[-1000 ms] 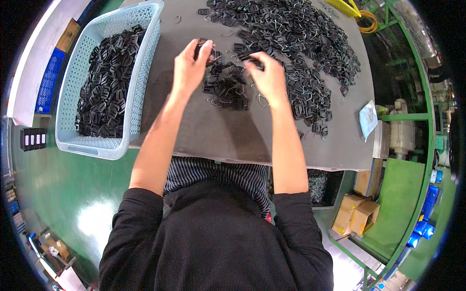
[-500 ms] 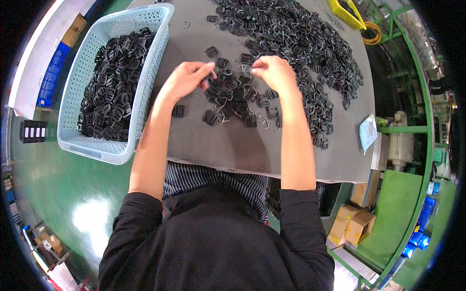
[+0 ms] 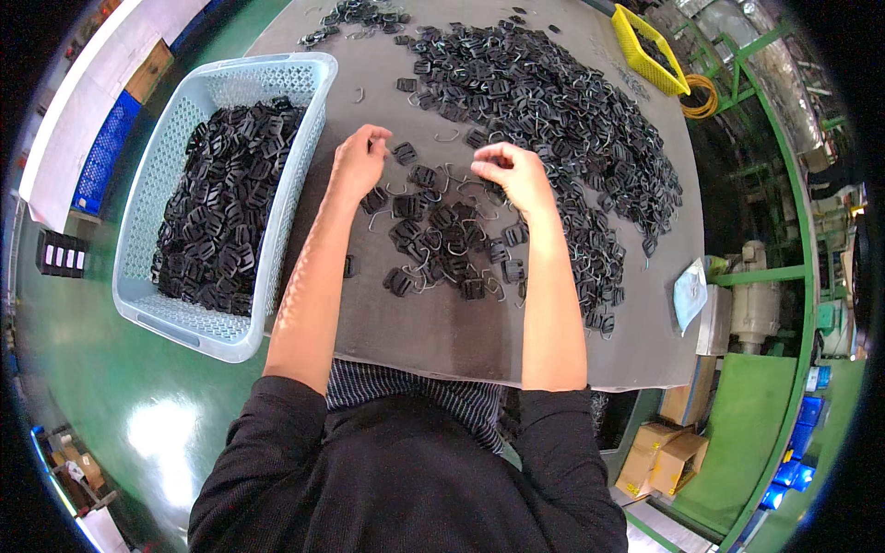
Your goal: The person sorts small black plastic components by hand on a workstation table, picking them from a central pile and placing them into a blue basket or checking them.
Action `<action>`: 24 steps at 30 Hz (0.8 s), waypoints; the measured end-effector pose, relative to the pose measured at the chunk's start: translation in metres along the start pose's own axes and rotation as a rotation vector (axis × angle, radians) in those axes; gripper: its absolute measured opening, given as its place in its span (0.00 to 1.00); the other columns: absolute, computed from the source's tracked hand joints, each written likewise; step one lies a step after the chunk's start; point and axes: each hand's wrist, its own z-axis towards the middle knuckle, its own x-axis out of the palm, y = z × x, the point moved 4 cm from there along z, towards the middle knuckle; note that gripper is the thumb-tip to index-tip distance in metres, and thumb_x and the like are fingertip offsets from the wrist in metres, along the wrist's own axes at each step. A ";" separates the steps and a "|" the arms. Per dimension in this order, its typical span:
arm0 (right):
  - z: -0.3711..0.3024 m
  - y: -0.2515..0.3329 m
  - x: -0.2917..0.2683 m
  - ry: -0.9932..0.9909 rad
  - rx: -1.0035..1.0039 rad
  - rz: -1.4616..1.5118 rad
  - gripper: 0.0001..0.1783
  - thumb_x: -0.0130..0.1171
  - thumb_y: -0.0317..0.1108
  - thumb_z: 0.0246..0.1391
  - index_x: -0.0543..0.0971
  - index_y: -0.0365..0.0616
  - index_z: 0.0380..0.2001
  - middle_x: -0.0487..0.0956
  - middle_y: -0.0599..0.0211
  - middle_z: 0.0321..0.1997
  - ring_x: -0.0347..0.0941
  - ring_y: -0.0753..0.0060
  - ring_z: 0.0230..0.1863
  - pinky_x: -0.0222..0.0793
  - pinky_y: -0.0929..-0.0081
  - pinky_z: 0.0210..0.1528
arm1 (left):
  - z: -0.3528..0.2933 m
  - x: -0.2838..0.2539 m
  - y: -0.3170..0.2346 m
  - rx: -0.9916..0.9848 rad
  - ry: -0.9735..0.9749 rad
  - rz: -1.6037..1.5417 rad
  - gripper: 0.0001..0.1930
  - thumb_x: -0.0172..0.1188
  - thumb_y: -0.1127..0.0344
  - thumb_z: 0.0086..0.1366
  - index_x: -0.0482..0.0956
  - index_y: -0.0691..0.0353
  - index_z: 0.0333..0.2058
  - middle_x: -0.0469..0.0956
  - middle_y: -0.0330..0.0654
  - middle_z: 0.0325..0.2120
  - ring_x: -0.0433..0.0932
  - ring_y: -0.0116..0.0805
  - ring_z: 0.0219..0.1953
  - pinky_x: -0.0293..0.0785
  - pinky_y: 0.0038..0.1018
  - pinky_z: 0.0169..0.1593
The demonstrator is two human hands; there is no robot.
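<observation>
Black plastic buckles with bent wire hooks (image 3: 447,235) lie in a loose cluster on the grey table (image 3: 433,336) before me. My left hand (image 3: 359,164) hovers at the cluster's upper left, its fingers loosely curled and apart, with nothing visible in them. Over the upper right of the cluster is my right hand (image 3: 512,175), thumb and forefinger parted close to some wire hooks. I see nothing held there either. A single black buckle (image 3: 404,153) lies between the two hands.
A light blue plastic basket (image 3: 293,230) full of black buckles stands at the left. A large heap of buckles and hooks (image 3: 553,101) spreads over the far right of the table. Beyond it is a yellow basket (image 3: 636,60); a pale blue packet (image 3: 690,295) lies at the right edge.
My left hand has shifted slightly left, away from the buckles, and its fingers have parted. My right hand remains by the hooks. The view has tilted, showing more of the table's far side.
</observation>
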 end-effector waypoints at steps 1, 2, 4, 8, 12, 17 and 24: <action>-0.002 -0.002 0.000 0.014 0.157 0.287 0.13 0.65 0.39 0.48 0.79 0.43 0.33 0.78 0.76 0.28 0.74 0.80 0.33 0.65 0.80 0.29 | 0.001 0.005 0.000 0.050 -0.065 0.197 0.17 0.59 0.57 0.59 0.74 0.59 0.43 0.79 0.43 0.32 0.78 0.38 0.31 0.74 0.33 0.36; -0.002 0.000 0.005 0.042 0.234 0.541 0.13 0.65 0.40 0.48 0.79 0.44 0.33 0.77 0.77 0.28 0.73 0.83 0.31 0.64 0.83 0.28 | 0.002 0.015 -0.004 0.099 -0.131 0.395 0.18 0.61 0.55 0.57 0.75 0.59 0.42 0.79 0.44 0.33 0.78 0.41 0.33 0.73 0.34 0.38; -0.003 0.001 0.017 0.069 0.327 0.746 0.14 0.64 0.43 0.49 0.78 0.46 0.33 0.76 0.78 0.27 0.71 0.86 0.30 0.63 0.85 0.27 | 0.004 0.030 -0.018 0.133 -0.105 0.574 0.23 0.67 0.50 0.50 0.75 0.60 0.39 0.79 0.46 0.33 0.77 0.48 0.39 0.72 0.39 0.44; 0.019 0.001 0.053 0.076 0.187 -0.279 0.23 0.71 0.49 0.37 0.80 0.42 0.30 0.81 0.64 0.32 0.77 0.67 0.36 0.71 0.70 0.38 | 0.017 0.022 0.000 0.114 0.102 0.351 0.18 0.66 0.59 0.53 0.74 0.61 0.39 0.78 0.46 0.30 0.78 0.45 0.36 0.73 0.36 0.38; 0.019 -0.007 0.069 0.191 0.136 -0.464 0.21 0.73 0.48 0.32 0.82 0.43 0.26 0.81 0.59 0.28 0.78 0.61 0.32 0.71 0.67 0.38 | -0.021 0.000 0.000 -0.175 0.197 -0.964 0.11 0.59 0.61 0.60 0.76 0.63 0.35 0.78 0.37 0.28 0.77 0.28 0.31 0.68 0.20 0.28; 0.006 -0.026 0.049 0.058 0.118 -0.085 0.16 0.70 0.42 0.38 0.82 0.40 0.26 0.80 0.63 0.24 0.74 0.72 0.26 0.68 0.74 0.33 | -0.058 -0.027 0.019 -0.386 0.093 -1.020 0.12 0.55 0.59 0.63 0.75 0.60 0.37 0.77 0.37 0.27 0.76 0.28 0.29 0.66 0.20 0.25; -0.006 0.022 0.078 0.096 0.160 -0.543 0.20 0.71 0.49 0.35 0.82 0.45 0.28 0.81 0.59 0.32 0.77 0.56 0.39 0.71 0.62 0.43 | -0.076 -0.014 -0.001 -0.017 -0.046 0.384 0.14 0.67 0.61 0.50 0.77 0.63 0.32 0.77 0.45 0.22 0.77 0.39 0.27 0.71 0.31 0.34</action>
